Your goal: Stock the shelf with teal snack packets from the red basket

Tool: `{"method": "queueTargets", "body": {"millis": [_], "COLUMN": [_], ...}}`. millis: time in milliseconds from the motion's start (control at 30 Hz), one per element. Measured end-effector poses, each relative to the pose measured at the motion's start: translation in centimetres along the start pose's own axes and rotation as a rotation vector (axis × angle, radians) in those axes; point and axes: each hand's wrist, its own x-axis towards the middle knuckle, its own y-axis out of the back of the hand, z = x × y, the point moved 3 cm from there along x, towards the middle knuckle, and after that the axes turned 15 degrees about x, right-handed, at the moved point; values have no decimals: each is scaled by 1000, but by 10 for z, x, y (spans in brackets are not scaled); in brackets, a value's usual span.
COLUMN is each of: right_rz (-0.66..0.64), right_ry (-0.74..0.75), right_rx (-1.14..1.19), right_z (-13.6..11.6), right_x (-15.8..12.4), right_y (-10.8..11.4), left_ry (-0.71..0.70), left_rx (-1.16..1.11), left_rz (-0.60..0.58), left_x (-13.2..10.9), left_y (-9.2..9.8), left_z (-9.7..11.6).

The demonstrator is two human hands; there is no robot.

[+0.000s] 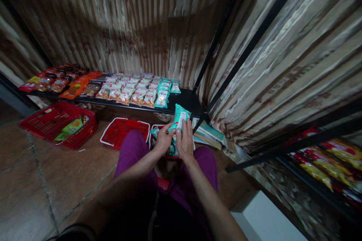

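Observation:
A teal snack bag [180, 115] is held up in front of the shelf edge, between my two hands. My left hand [164, 140] pinches its lower left side. My right hand [185, 141] lies against its right side, the fingers close together over the wrapper. Below my hands, more teal packets [172, 148] fill a red basket [151, 144] between my knees, partly hidden by my hands. On the black shelf [186, 99], a short row of the same teal packets [162, 96] lies beside several white and orange snack bags [126, 94].
Orange and dark packets [76, 84] lie at the shelf's left end. A red basket [123, 122] and a larger red basket [85, 133] with green packs stand on the tiled floor. Flat cardboard [207, 135] lies by the shelf post. A white box [268, 218] is at lower right.

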Motion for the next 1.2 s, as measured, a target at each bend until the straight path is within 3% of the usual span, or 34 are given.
{"method": "queueTargets", "body": {"millis": [200,533,833,1067,1200], "right_rz": [105,189,255,352,376], "right_ry": [-129,-351,-556,-767,-823], "right_rx": [210,553,1148,1346,1344], "right_z": [2,7,11,15,34], "right_x": [2,-3,-7,-11,-15], "right_y": [-2,-4,-16,-18,-18], "left_ry": [-144,-275,-474,-462,-324], "left_rx": [280,276,492,362,305], "left_rz": [114,-79,-137,-173,-29], "left_x": [-5,-15,-24,-25,-18], "left_y": [4,3,0,1,3], "left_z": [-1,23,28,25,9]}}
